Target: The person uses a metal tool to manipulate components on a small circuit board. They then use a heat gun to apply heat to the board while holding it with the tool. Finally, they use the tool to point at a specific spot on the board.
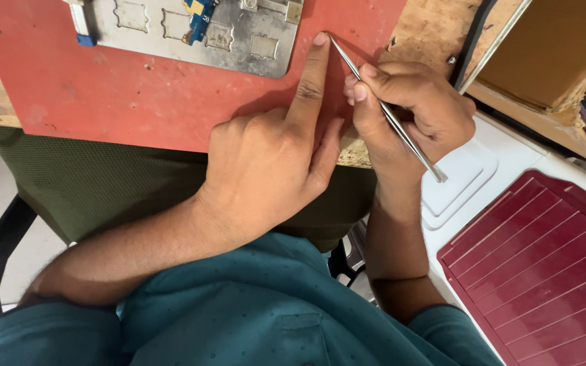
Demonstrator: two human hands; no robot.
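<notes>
My left hand (pixel 266 163) rests on a red work mat (pixel 123 88), its index finger stretched out and its tip pressed on the mat; the other fingers are curled and hold nothing. My right hand (pixel 415 112) grips thin metal tweezers (pixel 412 142) like a pen. The tweezers' pointed tip touches the mat right beside my left fingertip. A grey metal holder plate (pixel 252 47) with square cut-outs lies on the mat at the top, and a small blue circuit board (pixel 198 17) sits on it.
The mat lies on a worn wooden bench (pixel 435 27) whose edge runs under my hands. A white plastic piece with a ribbed maroon panel (pixel 544 251) stands at lower right. A brown board or box (pixel 551 47) fills the top right corner.
</notes>
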